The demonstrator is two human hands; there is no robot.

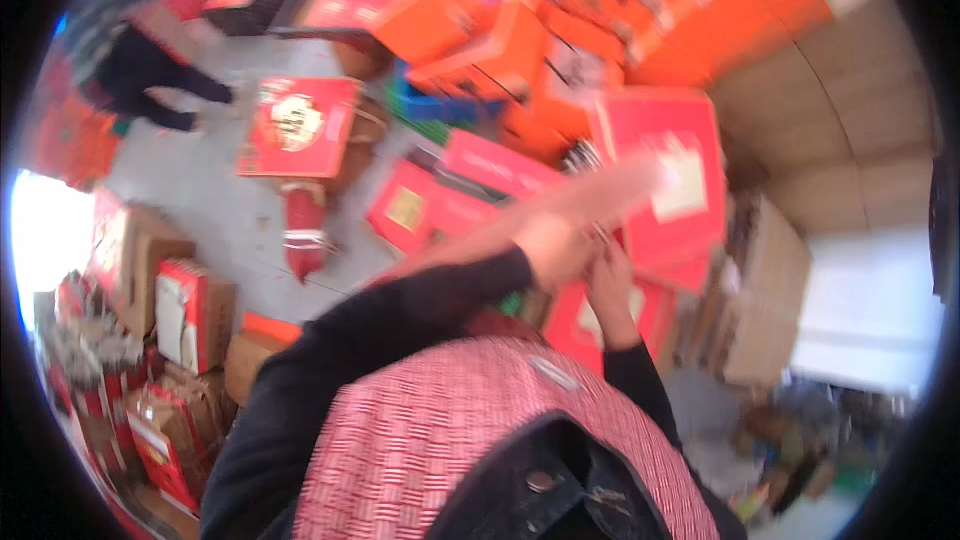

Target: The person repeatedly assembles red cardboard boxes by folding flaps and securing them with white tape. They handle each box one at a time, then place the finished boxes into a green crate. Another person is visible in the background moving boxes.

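Observation:
A long, flat pinkish-red piece (pixel 625 185), smeared by motion, stretches slantwise across the front of me. Its kind cannot be made out. My left hand (pixel 555 248) is closed at its near edge. Close beside it, my right hand (pixel 610 285) has its fingers pinched together near the same edge; what lies between them is too small to tell. Beyond the hands lies a red box (pixel 680 130) with a pale label. Another red box (pixel 650 315) sits below the right hand, partly covered by it.
Orange boxes (pixel 690 35) are piled at the far side. Brown cartons (pixel 830 100) stand at the right, flattened cardboard (pixel 755 290) below them. A red gift box (pixel 300 130) stands left of centre, more boxes (pixel 190 315) at the left. Another person (pixel 150 70) is at far left.

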